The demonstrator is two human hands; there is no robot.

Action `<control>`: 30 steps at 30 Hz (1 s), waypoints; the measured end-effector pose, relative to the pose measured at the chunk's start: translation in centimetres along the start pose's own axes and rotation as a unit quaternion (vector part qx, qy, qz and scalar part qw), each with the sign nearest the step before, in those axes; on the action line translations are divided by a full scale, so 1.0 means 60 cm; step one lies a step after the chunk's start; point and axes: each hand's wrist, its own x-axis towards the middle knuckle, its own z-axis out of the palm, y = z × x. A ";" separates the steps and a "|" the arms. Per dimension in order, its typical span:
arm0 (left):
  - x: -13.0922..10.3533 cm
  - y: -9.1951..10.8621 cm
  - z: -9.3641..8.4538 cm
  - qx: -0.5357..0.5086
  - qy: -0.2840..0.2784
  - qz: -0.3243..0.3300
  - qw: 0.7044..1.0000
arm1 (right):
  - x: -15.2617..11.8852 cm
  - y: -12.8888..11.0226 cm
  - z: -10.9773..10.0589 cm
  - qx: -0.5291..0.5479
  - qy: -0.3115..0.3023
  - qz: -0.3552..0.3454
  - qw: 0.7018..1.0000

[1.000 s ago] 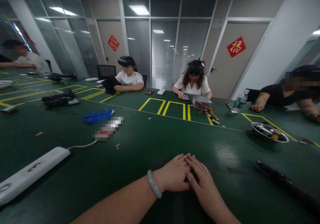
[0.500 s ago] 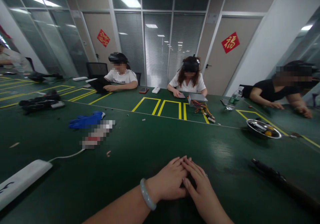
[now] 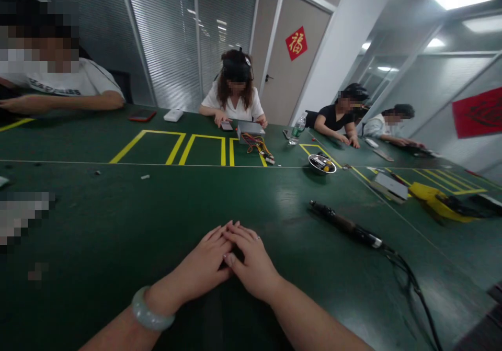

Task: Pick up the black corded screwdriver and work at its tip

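On the green table (image 3: 157,204), my left hand (image 3: 200,267) and my right hand (image 3: 253,264) rest against each other, fingertips overlapping at the front. A pale jade bangle (image 3: 149,309) circles my left wrist, and a ring shows on a right finger. Neither hand holds an object; the fingers lie stretched out and fairly flat. To the right of my right hand lies a black electric screwdriver (image 3: 349,228) with a cable curving toward the lower right.
Across the table sit a metal bowl (image 3: 322,165) with small parts, a bottle (image 3: 297,129), a grey box (image 3: 251,128) with coloured wires, a white box (image 3: 389,188) and a yellow bag (image 3: 441,202). Several people sit along the far side.
The view has swung to the right, bringing the whole screwdriver, its cable and the yellow bag into sight. The blue glove and power strip have left view. My hands remain together.
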 end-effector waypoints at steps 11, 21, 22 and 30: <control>0.000 -0.011 0.012 0.004 0.007 0.004 1.000 | -0.001 -0.002 -0.003 -0.007 0.002 -0.002 1.000; 0.000 -0.011 0.012 -0.007 0.012 0.008 1.000 | -0.005 0.002 -0.002 -0.013 0.002 -0.004 1.000; 0.000 -0.009 0.010 -0.008 0.011 0.006 1.000 | -0.006 0.002 0.000 -0.015 0.003 -0.006 1.000; -0.001 -0.006 0.011 0.012 0.002 -0.003 1.000 | 0.002 0.031 -0.045 -0.089 0.044 -0.048 0.994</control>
